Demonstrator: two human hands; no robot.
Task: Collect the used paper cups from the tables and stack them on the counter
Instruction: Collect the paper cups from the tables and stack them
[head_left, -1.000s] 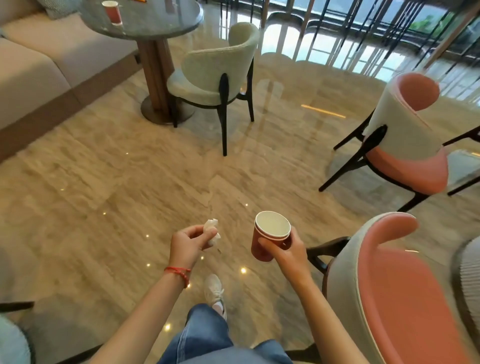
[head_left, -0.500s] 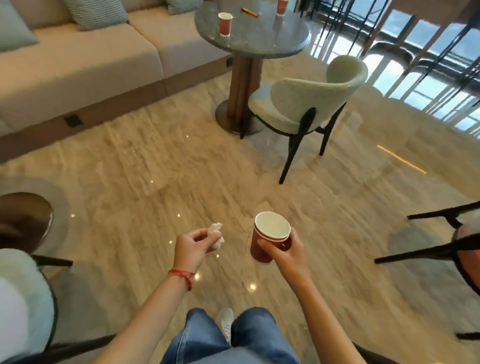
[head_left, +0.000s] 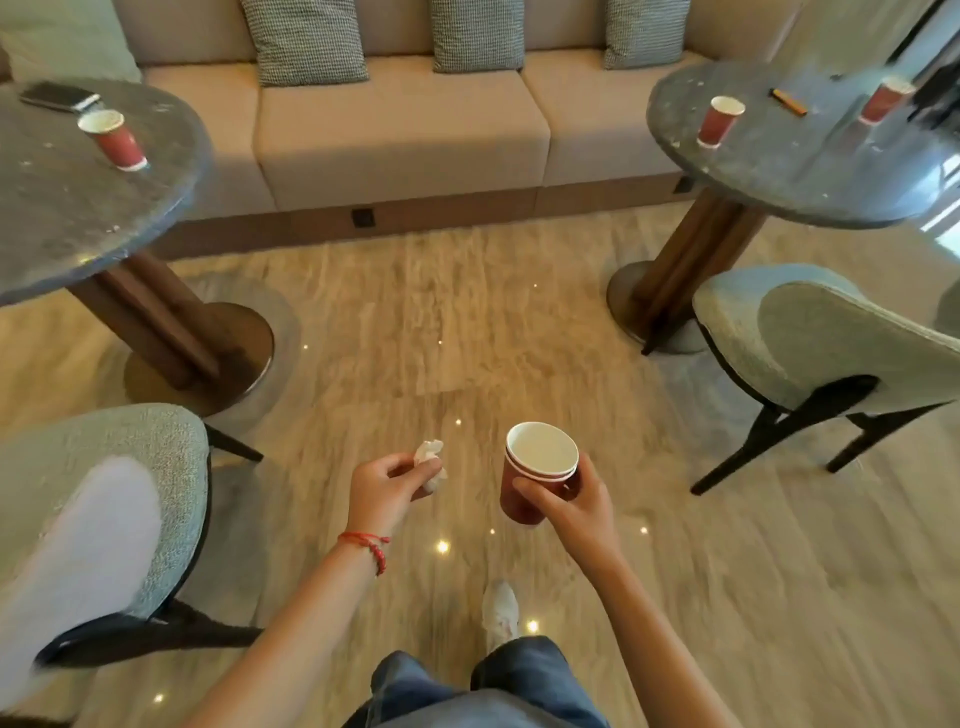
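Right hand (head_left: 574, 512) has its fingers curled round a nested stack of red paper cups (head_left: 535, 475), thumb on the near side, other fingers wrapped behind. At least 2 rims show, so it's more than one cup, white inside, held upright. Left hand (head_left: 387, 486) is pinching a crumpled white tissue (head_left: 430, 462) btwn thumb and fingertips, and the wad sticks out just past them. There's a red string bracelet (head_left: 366, 543) on that wrist. The two hands are apart, w/ bare floor showing in between.

More red cups are still out, all well beyond the fingers: one on the left round table (head_left: 78, 208), call it the left cup (head_left: 114, 139), near a dark phone (head_left: 58, 96). Up and to the right of the right hand's fingers is the right round table (head_left: 779, 171) w/ the near cup (head_left: 719, 122) and a far cup (head_left: 883, 101) that's blurry, plus a thin orange-brown stick thing (head_left: 788, 102) btwn them.

A beige sofa (head_left: 405, 119) w/ cushions sits behind both tables, and there's a pale green chair (head_left: 831, 338) on the right side.
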